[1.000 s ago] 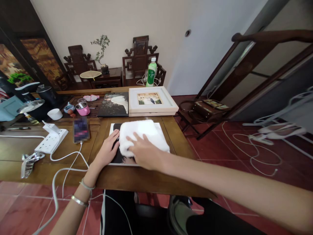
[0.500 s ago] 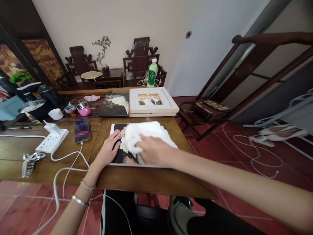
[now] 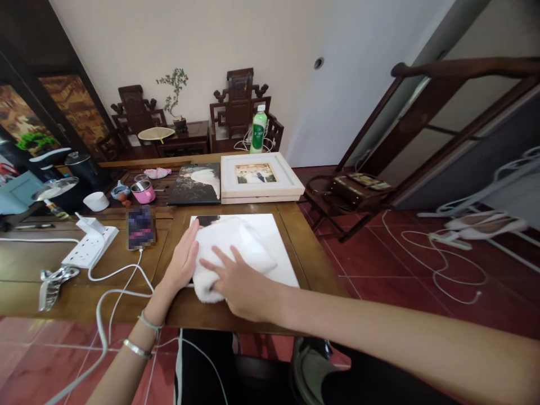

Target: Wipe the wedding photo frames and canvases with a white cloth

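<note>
A fluffy white cloth (image 3: 255,242) overhangs the near edge of a thin, partly covered photo panel (image 3: 282,253) lying flat on the tabletop (image 3: 316,264).

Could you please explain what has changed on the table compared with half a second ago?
The right hand and the white cloth have moved left and toward the person across the printed panel. The cloth, bunched before, now lies more spread out and hangs over the panel's near edge. The left hand stays at the panel's left side; the framed picture and power strip stayed in place.
</note>
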The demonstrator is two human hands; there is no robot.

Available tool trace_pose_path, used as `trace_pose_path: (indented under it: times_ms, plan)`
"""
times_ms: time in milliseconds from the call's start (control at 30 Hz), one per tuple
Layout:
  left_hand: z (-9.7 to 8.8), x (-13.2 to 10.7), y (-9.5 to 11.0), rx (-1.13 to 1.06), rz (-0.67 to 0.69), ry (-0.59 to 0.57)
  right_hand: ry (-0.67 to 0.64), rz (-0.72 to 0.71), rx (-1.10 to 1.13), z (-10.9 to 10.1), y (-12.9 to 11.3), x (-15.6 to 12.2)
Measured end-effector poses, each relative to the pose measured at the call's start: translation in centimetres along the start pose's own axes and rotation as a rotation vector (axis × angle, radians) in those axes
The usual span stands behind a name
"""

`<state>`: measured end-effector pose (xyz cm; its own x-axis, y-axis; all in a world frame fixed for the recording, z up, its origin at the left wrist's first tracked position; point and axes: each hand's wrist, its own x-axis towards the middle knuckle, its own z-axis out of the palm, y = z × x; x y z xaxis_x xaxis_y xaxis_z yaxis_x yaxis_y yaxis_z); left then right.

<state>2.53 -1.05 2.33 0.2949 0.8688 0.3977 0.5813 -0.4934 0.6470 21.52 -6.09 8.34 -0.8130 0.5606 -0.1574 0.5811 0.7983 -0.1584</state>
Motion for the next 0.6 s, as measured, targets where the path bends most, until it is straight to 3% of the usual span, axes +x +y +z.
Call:
trace_pose_path:
  times_ms: [100, 200, 267, 433, 600]
  plan:
    - [0.0, 0.0, 0.1, -0.003, -0.039, -0.023, -0.104, -0.129, 0.016, -0.6, -0.4, -1.7]
    - [0.0, 0.1, 0.4, 0.013, -0.091, -0.073, -0.191, -0.173, 0.082, -1.6, 0.3, -2.9]
    - [0.1, 0.1, 0.5, 0.027, -0.110, -0.105, -0.213, -0.115, 0.162, -2.4, 1.1, -3.2]
    - [0.3, 0.4, 0.4, 0.072, -0.076, -0.144, -0.182, 0.267, 0.187, -4.2, 5.0, -2.0]
    - [0.4, 0.5, 0.2, 0.119, -0.037, -0.148, -0.045, 0.292, 0.113, -5.2, 7.9, 2.5]
